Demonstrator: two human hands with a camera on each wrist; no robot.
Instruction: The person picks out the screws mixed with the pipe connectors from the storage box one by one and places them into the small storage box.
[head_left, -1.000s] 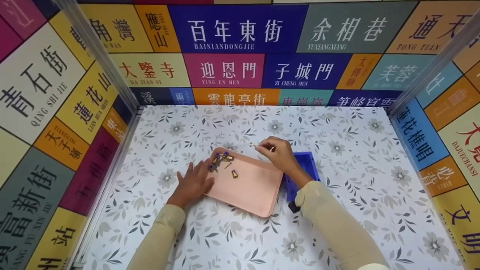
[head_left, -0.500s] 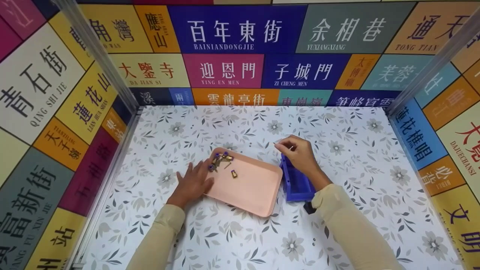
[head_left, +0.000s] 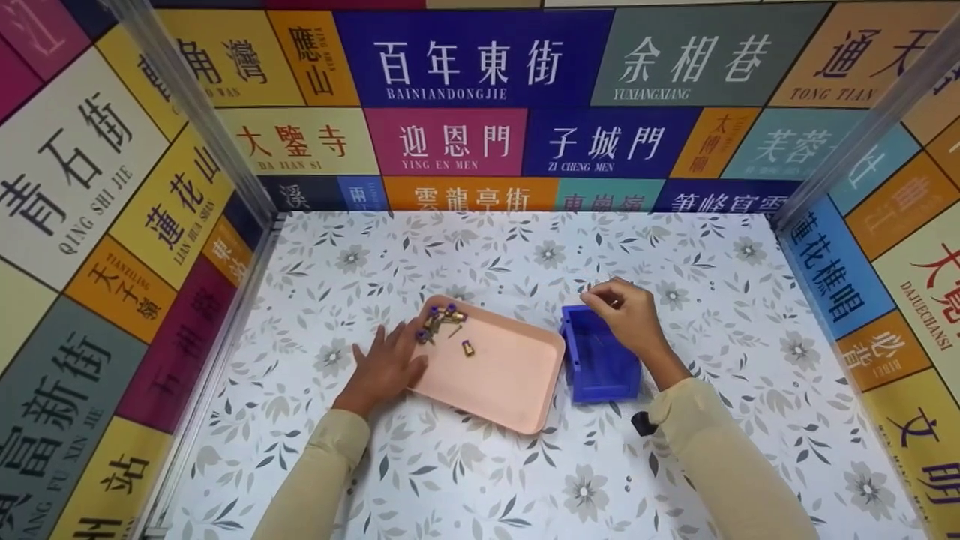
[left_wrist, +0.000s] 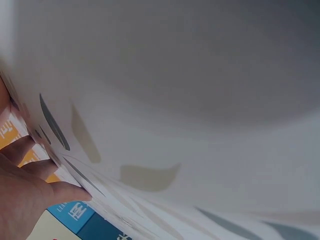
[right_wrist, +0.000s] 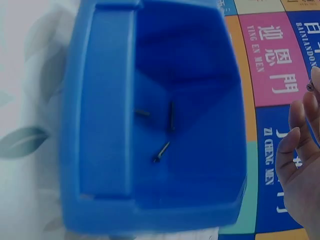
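Note:
My right hand hovers over the far end of a blue plastic bin. Thumb and finger pinch a small dark screw, its cross-slot head showing in the right wrist view. Inside the bin lie a few loose screws. To the left is a shallow pink tray, with my left hand resting at its left edge, fingers spread. A cluster of small brass-coloured pieces with blue ends lies in the tray's far left corner, and a single such piece lies nearer its middle.
The table has a white flower-patterned cover. Panels with printed characters stand at the back and both sides. A black strap piece shows at the right wrist.
My right hand has moved right, from above the tray's far edge to above the blue bin, carrying the screw. The left hand and the tray have stayed put.

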